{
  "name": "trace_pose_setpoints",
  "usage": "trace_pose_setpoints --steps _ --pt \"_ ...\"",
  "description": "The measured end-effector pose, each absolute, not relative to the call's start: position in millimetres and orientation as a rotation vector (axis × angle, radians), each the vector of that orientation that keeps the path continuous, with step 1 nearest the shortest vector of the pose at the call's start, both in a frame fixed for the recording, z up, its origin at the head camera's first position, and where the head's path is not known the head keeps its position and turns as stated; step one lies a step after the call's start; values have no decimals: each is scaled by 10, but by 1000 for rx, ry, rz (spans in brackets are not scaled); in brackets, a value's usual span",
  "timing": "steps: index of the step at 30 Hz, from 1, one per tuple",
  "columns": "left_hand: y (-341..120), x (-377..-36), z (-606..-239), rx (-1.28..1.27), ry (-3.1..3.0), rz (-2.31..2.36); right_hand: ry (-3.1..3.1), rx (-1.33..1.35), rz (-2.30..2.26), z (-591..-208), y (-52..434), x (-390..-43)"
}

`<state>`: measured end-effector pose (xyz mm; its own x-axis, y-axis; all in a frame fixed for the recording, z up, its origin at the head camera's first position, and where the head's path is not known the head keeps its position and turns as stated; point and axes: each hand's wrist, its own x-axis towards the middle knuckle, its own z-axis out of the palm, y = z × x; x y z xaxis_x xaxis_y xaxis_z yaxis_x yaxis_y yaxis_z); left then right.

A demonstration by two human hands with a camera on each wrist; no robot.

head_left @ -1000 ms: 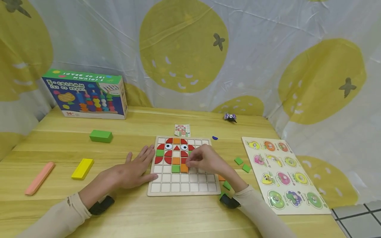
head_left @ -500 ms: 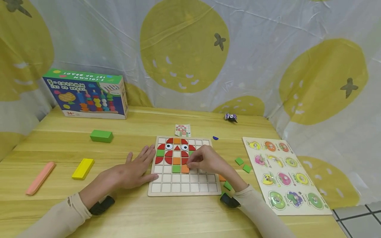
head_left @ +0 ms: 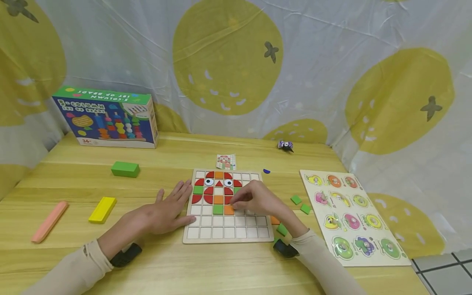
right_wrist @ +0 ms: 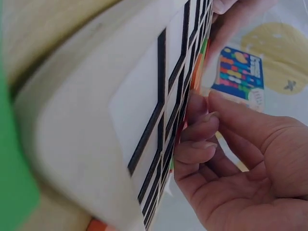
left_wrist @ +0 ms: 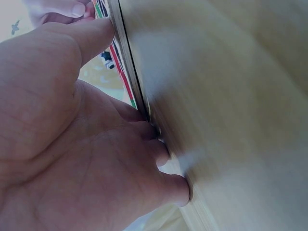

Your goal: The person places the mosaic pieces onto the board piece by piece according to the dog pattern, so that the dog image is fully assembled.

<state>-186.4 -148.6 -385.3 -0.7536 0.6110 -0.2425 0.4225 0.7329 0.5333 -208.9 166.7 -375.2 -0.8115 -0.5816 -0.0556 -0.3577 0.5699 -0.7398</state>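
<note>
A gridded wooden board [head_left: 228,232] lies mid-table, with red, green and orange tiles and two eye pieces on its upper rows. My left hand [head_left: 166,214] is spread flat at the board's left side, thumb over its edge; in the left wrist view the fingers [left_wrist: 161,151] line up along that edge. Over the board's middle, my right hand [head_left: 256,198] has curled fingers, thumb and index fingertips at the upper right corner of an orange square tile [head_left: 229,210], which sits in a cell beside a green tile [head_left: 218,209]. The right wrist view shows those fingertips close together at the board's surface.
Above the board lies a small picture card [head_left: 226,162], with a blue half-round piece [head_left: 266,171] nearby. Loose green tiles [head_left: 296,200] and a fruit puzzle board [head_left: 354,217] are on the right. Leftward are a green block [head_left: 125,169], yellow block [head_left: 102,209], pink stick [head_left: 50,221] and bead-set box [head_left: 107,116].
The orange tile under my right fingertips has shifted slightly and now lies squarer in its cell. My left hand has stayed in place.
</note>
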Motion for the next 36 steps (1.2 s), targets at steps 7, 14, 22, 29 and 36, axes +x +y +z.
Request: trace_pose_setpoints --steps 7,14,22,29,36 --pt "-1521 -1901 -3923 807 2533 650 2482 -836 -1137 -3688 1936 -2120" --pt "-1477 -1858 -3837 794 2539 606 2456 -815 -1143 -3697 2395 -2068" --pt "-1525 -1898 -3915 807 2525 666 2410 -757 -1192 -3820 2722 -1980" --pt "-1555 -1914 -3964 825 2545 663 2396 -777 -1178 -3828 2765 -1953" --pt "-1554 -1919 -3987 828 2535 671 2426 -743 -1099 -3840 2777 -1928"
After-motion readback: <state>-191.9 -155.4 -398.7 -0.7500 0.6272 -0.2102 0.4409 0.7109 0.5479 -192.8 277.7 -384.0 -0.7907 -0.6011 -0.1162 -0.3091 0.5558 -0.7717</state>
